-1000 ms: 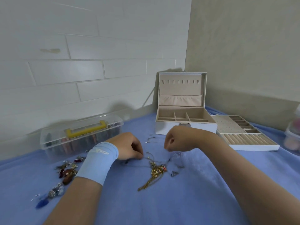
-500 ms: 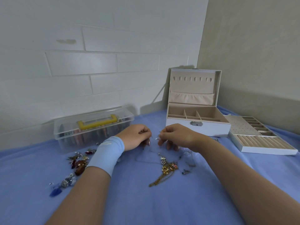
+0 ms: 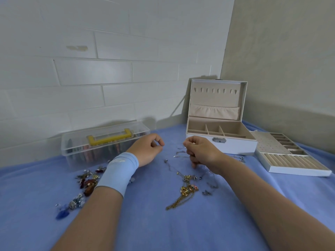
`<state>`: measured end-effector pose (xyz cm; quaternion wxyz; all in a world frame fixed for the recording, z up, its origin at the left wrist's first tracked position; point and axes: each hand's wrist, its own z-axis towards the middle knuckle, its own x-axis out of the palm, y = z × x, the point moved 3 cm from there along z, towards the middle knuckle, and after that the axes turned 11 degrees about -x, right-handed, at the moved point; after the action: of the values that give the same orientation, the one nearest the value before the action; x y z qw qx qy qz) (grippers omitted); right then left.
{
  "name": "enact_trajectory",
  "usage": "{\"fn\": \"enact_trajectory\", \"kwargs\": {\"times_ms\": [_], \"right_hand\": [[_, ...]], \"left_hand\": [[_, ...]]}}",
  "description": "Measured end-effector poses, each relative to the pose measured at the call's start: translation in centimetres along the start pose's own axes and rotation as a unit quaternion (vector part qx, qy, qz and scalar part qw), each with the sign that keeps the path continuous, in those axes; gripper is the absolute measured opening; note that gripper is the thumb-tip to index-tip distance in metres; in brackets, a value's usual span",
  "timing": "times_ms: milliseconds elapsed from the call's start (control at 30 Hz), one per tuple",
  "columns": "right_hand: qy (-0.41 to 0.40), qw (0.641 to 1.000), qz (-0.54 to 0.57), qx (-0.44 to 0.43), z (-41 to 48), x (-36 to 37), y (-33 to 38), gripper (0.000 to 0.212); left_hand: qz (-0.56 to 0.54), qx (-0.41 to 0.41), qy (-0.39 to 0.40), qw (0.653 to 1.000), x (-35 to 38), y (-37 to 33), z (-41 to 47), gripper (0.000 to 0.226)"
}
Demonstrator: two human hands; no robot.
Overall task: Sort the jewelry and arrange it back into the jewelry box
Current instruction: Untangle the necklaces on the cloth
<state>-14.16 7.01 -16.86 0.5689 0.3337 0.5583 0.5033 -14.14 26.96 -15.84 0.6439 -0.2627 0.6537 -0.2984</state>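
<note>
left hand (image 3: 147, 151) left of open jewelry box (image 3: 235, 144): thumb, forefinger pressed together, held thing too fine to tell. right hand (image 3: 201, 153) before box front, fingers pinching thin silver chain (image 3: 179, 152). gold necklace tangle (image 3: 186, 190) nearer than box, on blue cloth (image 3: 163, 229).

Light soft, even, cool, moderately bright. Open white jewelry box with beige lining (image 3: 217, 105) throws a grey shadow leftward onto the white brick-pattern wall (image 3: 108, 73), so the light comes from the right. Clear plastic case with yellow handle (image 3: 105, 142) shadows the wall behind it. Faint sheen on wall panels. Wide-angle bowing at the edges. Thin silver chain (image 3: 178, 153) on the blue cloth (image 3: 163, 229) barely resolves.
</note>
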Motion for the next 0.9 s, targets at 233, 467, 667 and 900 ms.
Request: {"fn": "enact_trajectory", "kwargs": {"times_ms": [233, 467, 667, 900], "right_hand": [[0.053, 0.997, -0.045, -0.018, -0.5, -0.9, 0.6, 0.016], [0.056, 0.993, -0.101, -0.038, -0.5, -1.4, 0.5, 0.009], [0.132, 0.973, -0.185, -0.034, -1.0, -1.6, 0.9, 0.032], [0.160, 0.955, -0.249, -0.022, -1.3, -2.0, 0.9, 0.024]], "left_hand": [[0.123, -0.031, 0.123, 0.984, -0.7, -0.8, -1.5, 0.015], [0.170, 0.004, 0.024, 0.985, -0.9, -1.3, -1.1, 0.022], [-0.135, -0.031, -0.019, 0.990, 0.6, -1.7, -0.8, 0.022], [-0.454, -0.095, -0.005, 0.886, 1.9, -1.5, 0.0, 0.019]]}}
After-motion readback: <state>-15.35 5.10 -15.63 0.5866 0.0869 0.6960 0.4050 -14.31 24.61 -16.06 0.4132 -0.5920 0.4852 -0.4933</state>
